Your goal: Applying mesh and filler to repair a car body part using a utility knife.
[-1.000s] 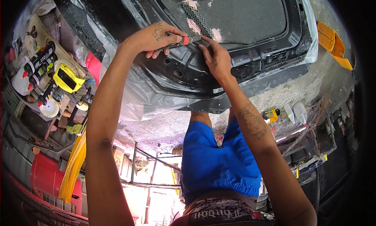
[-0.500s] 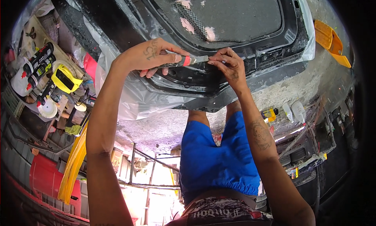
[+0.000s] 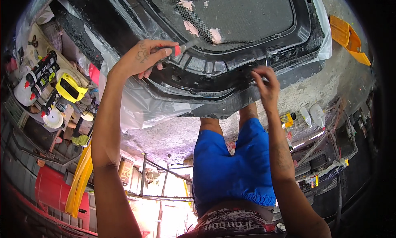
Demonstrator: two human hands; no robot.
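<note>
In my left hand [image 3: 142, 58] I grip a scraper-like hand tool with a black and red handle [image 3: 176, 50]; its short flat metal blade [image 3: 190, 44] points up and right above a black panel. My right hand [image 3: 268, 87] hovers over the panel's near right edge, slightly blurred. Its fingers are loosely bent and apart, with nothing visible in them. The black panel [image 3: 231, 79], shaped like a vehicle body part, has raised ribs, holes and a recessed mesh-textured area [image 3: 243, 19]. A strip of coarse mesh [image 3: 200, 25] with patches of pink filler [image 3: 190, 27] lies across that area.
Clear plastic sheeting [image 3: 136, 108] hangs beneath the panel. At left, a cluttered bench holds black bottles [image 3: 41, 69] and a yellow-black device [image 3: 70, 87]. A yellow-orange plastic part [image 3: 350, 40] lies on the floor at right, beyond plastic bottles [image 3: 317, 114]. A red panel [image 3: 57, 192] stands lower left.
My right hand has left the blade tip and moved right and down. My left hand has shifted left with the tool, its blade now angled upward.
</note>
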